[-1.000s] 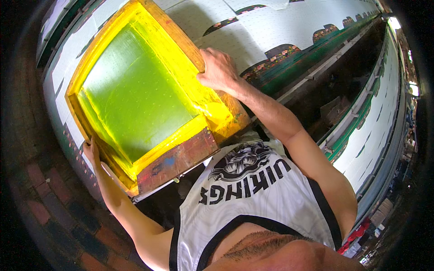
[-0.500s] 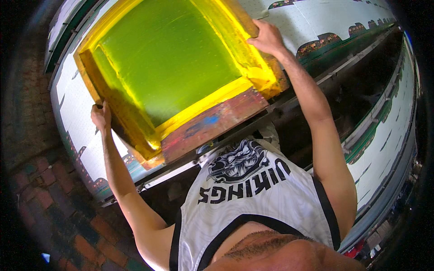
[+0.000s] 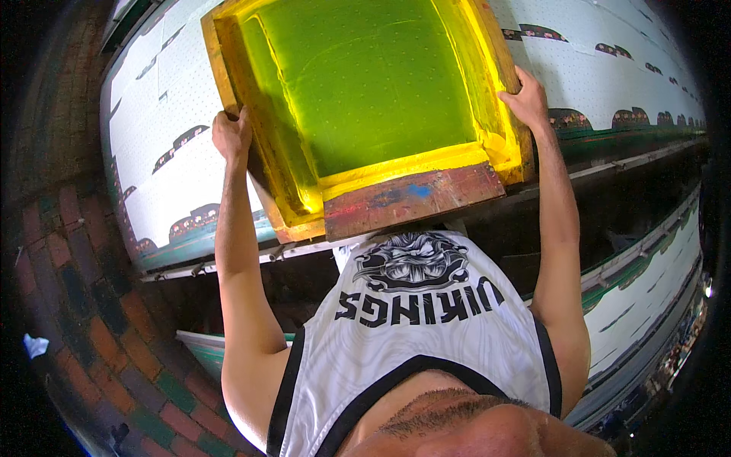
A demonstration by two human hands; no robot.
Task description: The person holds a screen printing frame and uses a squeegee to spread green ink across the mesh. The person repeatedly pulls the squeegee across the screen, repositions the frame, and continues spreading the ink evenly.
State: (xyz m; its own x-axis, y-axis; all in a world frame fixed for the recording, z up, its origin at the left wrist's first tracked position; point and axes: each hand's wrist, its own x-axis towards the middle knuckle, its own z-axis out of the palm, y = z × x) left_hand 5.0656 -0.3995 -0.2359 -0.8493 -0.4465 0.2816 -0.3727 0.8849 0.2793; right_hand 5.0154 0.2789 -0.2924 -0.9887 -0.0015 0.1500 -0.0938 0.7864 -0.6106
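Note:
A large screen-printing frame (image 3: 373, 84) stretches between my two hands, with green mesh inside wooden bars smeared in bright yellow. My left hand (image 3: 231, 134) is closed around its left bar, and my right hand (image 3: 527, 99) grips the right bar with the thumb on top. Along the near bar runs a stained wooden board (image 3: 415, 199) with red and blue paint marks. The frame is over the printing table; whether it touches the surface, I cannot tell. Its far edge is cut off by the picture's top.
White sheeting with dark floral-patterned patches covers the long table (image 3: 171, 84) beneath the frame. A second long white-covered table (image 3: 647, 297) lies to the right, beyond a dark gap. Brick paving (image 3: 106, 335) forms the floor at left, where a small pale scrap (image 3: 34, 345) shows.
The frame and both my hands have shifted rightward in view, and the frame appears turned slightly clockwise and squarer to my body. Both hands keep their hold on its side bars.

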